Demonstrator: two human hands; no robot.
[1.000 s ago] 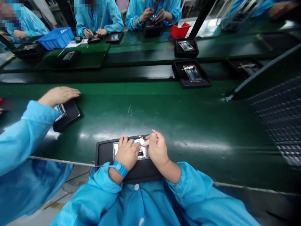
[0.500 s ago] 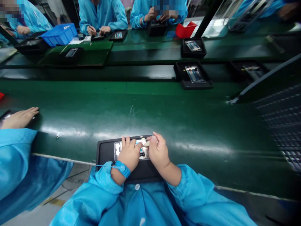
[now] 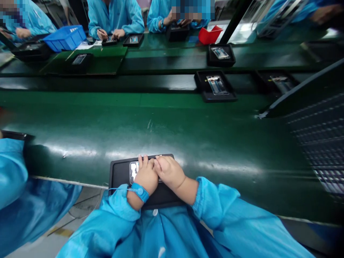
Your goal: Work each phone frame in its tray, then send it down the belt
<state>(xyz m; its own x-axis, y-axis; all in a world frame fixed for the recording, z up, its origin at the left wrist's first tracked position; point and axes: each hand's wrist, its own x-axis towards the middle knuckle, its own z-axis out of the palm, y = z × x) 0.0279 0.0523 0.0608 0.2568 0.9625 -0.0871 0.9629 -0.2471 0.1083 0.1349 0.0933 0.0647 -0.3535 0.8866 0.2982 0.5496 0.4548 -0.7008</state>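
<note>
A phone frame (image 3: 133, 172) with bared inner parts lies in a black tray (image 3: 118, 172) at the table's front edge. My left hand (image 3: 146, 177), in a blue wrist strap, rests across the phone frame with its fingers stretched toward the tray's far rim. Bent over the other end of the phone frame, my right hand (image 3: 170, 172) is closed in a pinch, its fingertips against my left fingers. Half a second earlier it held a pale pointed tool; my fingers now hide that tool. Most of the phone frame is covered by both hands.
A co-worker's sleeve (image 3: 12, 172) is at the left beside another dark tray (image 3: 16, 135). Across the green table (image 3: 107, 122) stand black trays with phone frames (image 3: 219, 85), a blue bin (image 3: 66, 37) and a red bin (image 3: 209, 34). A dark metal post (image 3: 303, 86) rises at the right.
My right hand has moved left along the phone frame, up to my left fingers, and turned over the pale tool. My left hand stays put. The co-worker's hand at the left has drawn back.
</note>
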